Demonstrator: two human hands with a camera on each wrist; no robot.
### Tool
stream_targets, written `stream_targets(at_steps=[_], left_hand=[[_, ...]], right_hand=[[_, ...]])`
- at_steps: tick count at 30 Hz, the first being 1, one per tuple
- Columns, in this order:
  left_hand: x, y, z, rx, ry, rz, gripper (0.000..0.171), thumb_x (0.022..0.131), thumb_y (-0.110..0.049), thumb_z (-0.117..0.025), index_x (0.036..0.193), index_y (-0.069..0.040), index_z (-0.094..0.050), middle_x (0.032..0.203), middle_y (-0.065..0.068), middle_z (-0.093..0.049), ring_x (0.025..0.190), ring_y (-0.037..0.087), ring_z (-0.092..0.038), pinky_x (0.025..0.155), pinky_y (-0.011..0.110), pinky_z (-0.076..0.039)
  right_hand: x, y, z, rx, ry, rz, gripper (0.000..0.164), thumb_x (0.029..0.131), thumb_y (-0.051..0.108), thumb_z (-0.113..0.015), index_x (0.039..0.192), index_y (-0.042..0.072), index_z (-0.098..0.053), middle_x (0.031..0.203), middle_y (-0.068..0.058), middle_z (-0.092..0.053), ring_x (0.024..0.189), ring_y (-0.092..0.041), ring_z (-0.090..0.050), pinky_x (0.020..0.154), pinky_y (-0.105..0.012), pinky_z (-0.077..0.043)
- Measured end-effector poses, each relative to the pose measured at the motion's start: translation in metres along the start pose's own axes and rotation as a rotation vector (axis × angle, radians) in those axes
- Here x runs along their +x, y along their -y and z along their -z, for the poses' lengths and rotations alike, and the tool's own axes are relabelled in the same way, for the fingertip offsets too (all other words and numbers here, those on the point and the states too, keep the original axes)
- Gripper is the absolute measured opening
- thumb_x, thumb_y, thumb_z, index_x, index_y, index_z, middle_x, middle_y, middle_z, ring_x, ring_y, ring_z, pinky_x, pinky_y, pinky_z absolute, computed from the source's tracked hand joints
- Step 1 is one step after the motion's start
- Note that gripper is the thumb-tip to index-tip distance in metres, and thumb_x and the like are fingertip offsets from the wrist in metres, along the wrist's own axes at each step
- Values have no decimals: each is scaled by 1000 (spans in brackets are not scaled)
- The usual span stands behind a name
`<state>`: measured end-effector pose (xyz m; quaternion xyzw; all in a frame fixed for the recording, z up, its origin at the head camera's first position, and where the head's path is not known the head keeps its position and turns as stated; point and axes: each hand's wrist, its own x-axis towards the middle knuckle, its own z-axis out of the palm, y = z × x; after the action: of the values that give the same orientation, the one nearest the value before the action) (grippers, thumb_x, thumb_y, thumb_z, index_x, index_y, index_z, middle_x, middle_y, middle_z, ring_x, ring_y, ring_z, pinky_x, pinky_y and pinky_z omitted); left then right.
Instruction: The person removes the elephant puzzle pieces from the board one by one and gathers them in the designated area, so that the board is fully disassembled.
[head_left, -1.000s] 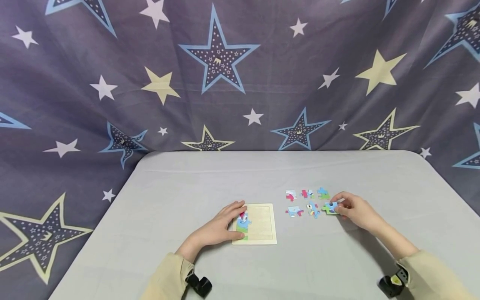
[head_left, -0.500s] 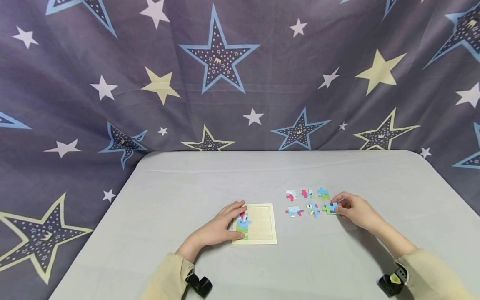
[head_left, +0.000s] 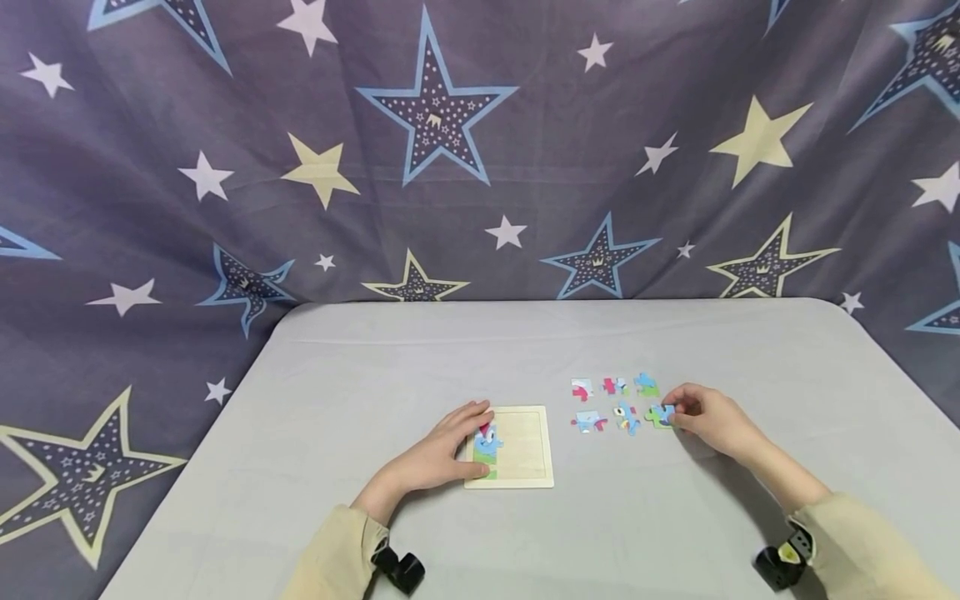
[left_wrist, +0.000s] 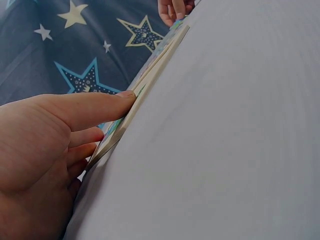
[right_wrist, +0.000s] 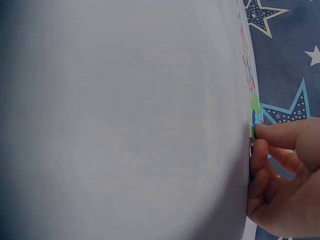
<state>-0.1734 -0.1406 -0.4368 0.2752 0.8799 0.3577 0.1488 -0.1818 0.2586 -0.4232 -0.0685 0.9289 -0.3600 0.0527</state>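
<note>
A square wooden puzzle tray (head_left: 525, 483) lies on the table, its left side filled with a strip of blue, green and red picture pieces (head_left: 487, 446). My left hand (head_left: 442, 450) holds the tray's left side, thumb near its front corner and fingers at the back one. In the left wrist view the thumb (left_wrist: 107, 107) rests on the tray's rim. To the right, my right hand (head_left: 708, 421) pinches a green and blue puzzle piece (head_left: 658, 417) between thumb and fingers, low at the table. Its fingertips cover that piece's right end.
Several loose puzzle pieces lie in two rows between the tray and my right hand, among them a red and white one (head_left: 581, 389) and a blue and green one (head_left: 646, 384). A star-patterned curtain (head_left: 525, 167) hangs behind the grey table (head_left: 360, 358).
The pinched puzzle piece has turned and shifted very slightly under my right fingertips. My left hand and the tray have stayed in place.
</note>
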Motion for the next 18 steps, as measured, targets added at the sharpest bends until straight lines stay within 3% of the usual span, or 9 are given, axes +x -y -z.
stream_targets(at_steps=[18], left_hand=[[0, 0, 0, 2, -4, -6, 74, 79, -29, -68, 141, -9, -33, 151, 2, -20, 140, 24, -8, 110, 52, -13]], right_hand=[[-1, 0, 0, -6, 1, -9, 19, 83, 11, -63, 99, 0, -59, 80, -3, -56, 71, -12, -52, 56, -22, -46]])
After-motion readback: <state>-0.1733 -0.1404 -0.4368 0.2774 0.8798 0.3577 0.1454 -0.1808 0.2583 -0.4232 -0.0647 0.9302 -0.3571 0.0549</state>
